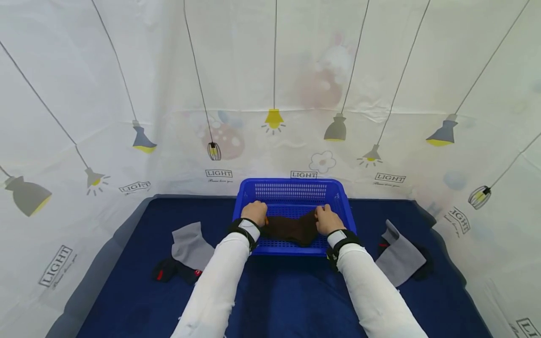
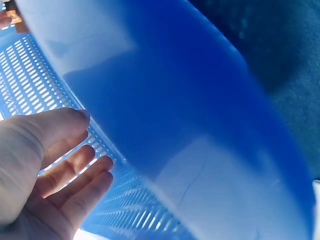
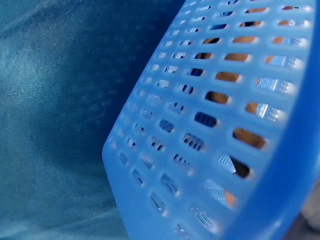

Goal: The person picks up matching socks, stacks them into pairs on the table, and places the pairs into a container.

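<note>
A dark brown sock (image 1: 291, 228) lies inside the blue plastic basket (image 1: 296, 250), stretched between both hands. My right hand (image 1: 328, 220) pinches its right end. At the left end, my left hand (image 1: 254, 213) is close beside the cloth, near a small orange patch (image 1: 266, 220). In the left wrist view, the fingers of the left hand (image 2: 75, 175) are loosely bent by the basket's rim, and nothing shows between thumb and fingers. The slotted basket wall (image 3: 195, 120) hides most of the right hand's work in the right wrist view.
A grey cloth piece (image 1: 192, 246) overlaps black pieces (image 1: 165, 270) with red marks on the left. Another grey piece (image 1: 399, 256) lies over black cloth (image 1: 424, 265) on the right. Dark blue fabric (image 1: 291, 295) covers the surface; a printed white curtain (image 1: 253, 61) hangs behind.
</note>
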{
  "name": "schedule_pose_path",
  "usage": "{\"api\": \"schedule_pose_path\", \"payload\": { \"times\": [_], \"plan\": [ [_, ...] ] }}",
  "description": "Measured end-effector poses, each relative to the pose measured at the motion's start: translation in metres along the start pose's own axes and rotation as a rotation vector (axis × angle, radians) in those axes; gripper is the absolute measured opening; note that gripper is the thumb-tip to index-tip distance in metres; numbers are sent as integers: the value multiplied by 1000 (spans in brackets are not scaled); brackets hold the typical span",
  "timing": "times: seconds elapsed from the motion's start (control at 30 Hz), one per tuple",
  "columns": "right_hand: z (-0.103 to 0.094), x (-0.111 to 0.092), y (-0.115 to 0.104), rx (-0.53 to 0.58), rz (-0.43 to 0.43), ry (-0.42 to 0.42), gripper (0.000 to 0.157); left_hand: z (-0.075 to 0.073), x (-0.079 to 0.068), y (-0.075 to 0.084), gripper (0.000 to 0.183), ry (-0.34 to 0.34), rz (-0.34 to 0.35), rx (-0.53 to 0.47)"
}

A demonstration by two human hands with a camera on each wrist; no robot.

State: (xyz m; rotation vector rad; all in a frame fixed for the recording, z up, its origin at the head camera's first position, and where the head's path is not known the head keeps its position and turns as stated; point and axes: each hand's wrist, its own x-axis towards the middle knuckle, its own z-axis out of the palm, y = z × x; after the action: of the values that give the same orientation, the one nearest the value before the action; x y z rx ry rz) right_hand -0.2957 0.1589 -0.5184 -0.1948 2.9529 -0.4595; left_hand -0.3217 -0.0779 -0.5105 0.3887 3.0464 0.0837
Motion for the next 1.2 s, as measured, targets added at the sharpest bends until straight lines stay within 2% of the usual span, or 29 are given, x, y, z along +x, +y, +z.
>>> {"api": "schedule_pose_path", "payload": {
  "times": [0.13, 0.23, 0.43, 0.5, 0.63, 0.8, 1.0, 1.2],
  "plan": [
    [-2, -1, 1, -47, 7, -22, 24, 1, 0, 0, 15, -19, 2, -3],
    [-2, -1, 1, -82, -14, -45, 23, 1, -1, 0, 9, -58, 3, -3],
    [0, -1, 4, -97, -149, -214, 27, 0, -5, 1, 4, -168, -1, 2],
    [2, -2, 6, -98, -170, -271, 29, -1, -6, 1, 4, -204, -11, 1],
    [4, -3, 7, -94, -140, -331, 34, -3, -10, 4, 7, -276, -44, 11],
    [3, -7, 8, -87, -97, -355, 37, -10, -19, 11, 28, -338, -99, 43],
    [1, -10, 7, -81, -110, -378, 38, -19, -33, 17, 45, -351, -131, 108],
    [-2, -14, 4, -63, -136, -387, 37, -11, -29, 16, 44, -328, -135, 117]
  ]
}}
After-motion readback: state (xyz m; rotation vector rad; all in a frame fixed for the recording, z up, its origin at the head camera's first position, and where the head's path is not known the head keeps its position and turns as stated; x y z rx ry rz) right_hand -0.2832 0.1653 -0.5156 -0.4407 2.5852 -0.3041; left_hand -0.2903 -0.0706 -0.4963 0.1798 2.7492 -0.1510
